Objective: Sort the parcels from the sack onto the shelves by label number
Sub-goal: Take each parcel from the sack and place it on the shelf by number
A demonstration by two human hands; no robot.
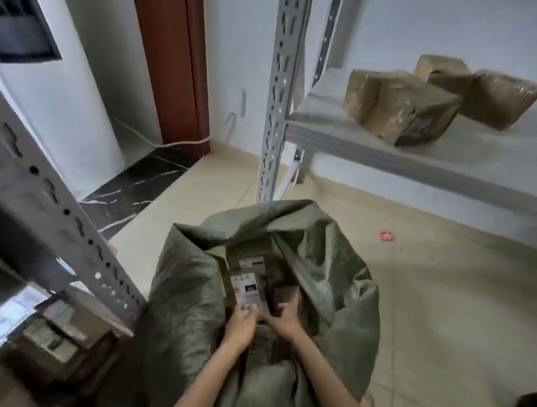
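Both forearms reach in from 6 o'clock, converging into the open mouth of the sack [191,293], which sits on the floor [444,311] at lower centre. The left hand [242,324] has its fingers curled onto the near end of a labelled parcel [248,292]; the thumb is not clear. The right hand [281,320] lies just beside it at 3 o'clock, wrist bent inward, fingers curled over the parcel's right edge and the dark contents there. The 2 hands almost touch. The parcel lies in the sack with its white label facing up and its far end pointing toward 12 o'clock; a second labelled one shows just past it. The label digits are too blurred to read.

At 2 o'clock a grey shelf [391,158] carries 3 brown boxes [404,108]. At 8 o'clock a nearer rack [39,187] holds more boxes low down.
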